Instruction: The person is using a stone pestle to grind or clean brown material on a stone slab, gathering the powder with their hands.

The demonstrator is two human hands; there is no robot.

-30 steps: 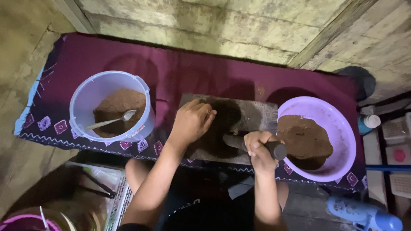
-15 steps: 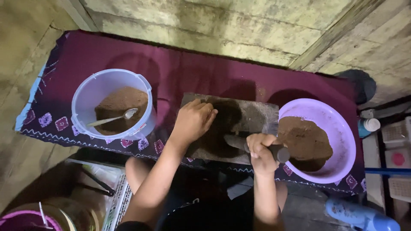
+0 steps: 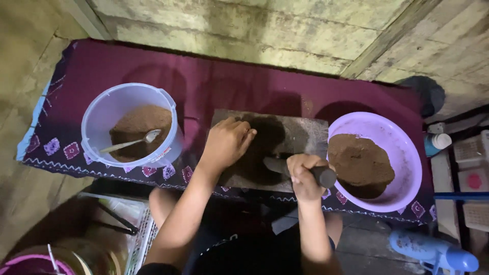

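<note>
Over the last second little was altered: the right hand (image 3: 304,175) was kept closed in a full grip on the dark cylindrical roller (image 3: 298,169), which was shifted only slightly, so the grinding was judged to be under way. The left hand (image 3: 226,142) was left resting, fingers curled and holding nothing, on the dark paste (image 3: 262,145) spread on the grey stone slab (image 3: 300,132). Farther out on the maroon-clothed surface (image 3: 214,81), a purple bowl (image 3: 407,153) and a clear bucket (image 3: 102,109) with a spoon (image 3: 130,142) were seen.

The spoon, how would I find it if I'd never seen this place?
Start at the dark red cloth. On its left side stands a pale bucket of brown powder. The spoon lies inside, the only shiny metal thing there.
</note>
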